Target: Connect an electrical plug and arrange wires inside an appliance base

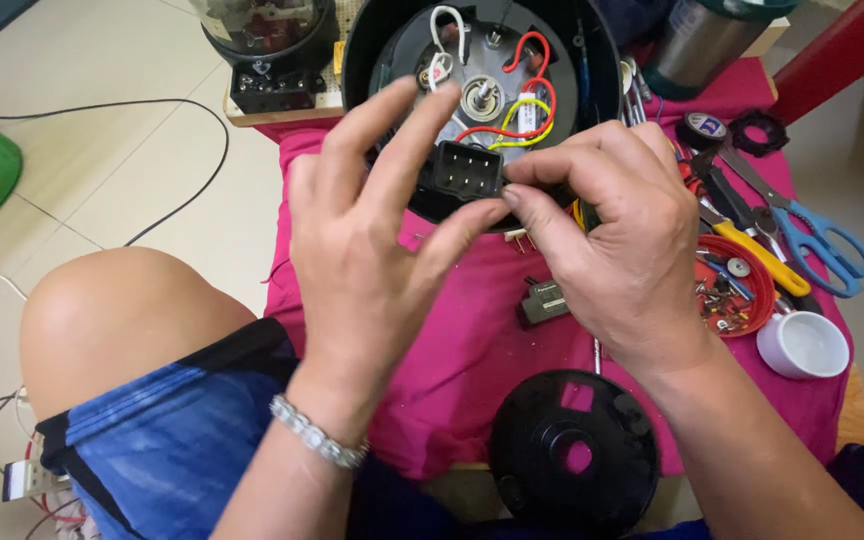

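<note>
Nearest us lies a round black cover (pixel 574 455) on the pink cloth (pixel 472 350). Above it, our left hand (pixel 372 250) and right hand (pixel 617 240) both pinch a black socket block (pixel 467 172) at the opened appliance base (pixel 482 90). We judge it best to grip its sides squarely, clear of the coloured wires (pixel 522 110) behind.

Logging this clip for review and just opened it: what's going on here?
A person holds a small black rectangular plug socket with metal pins between the fingertips of the left hand and right hand, over a magenta cloth. Behind it lies an opened round black appliance base with red, yellow and white wires showing. A round black plastic cover, blue-handled scissors and a red dish of screws lie nearby.
</note>
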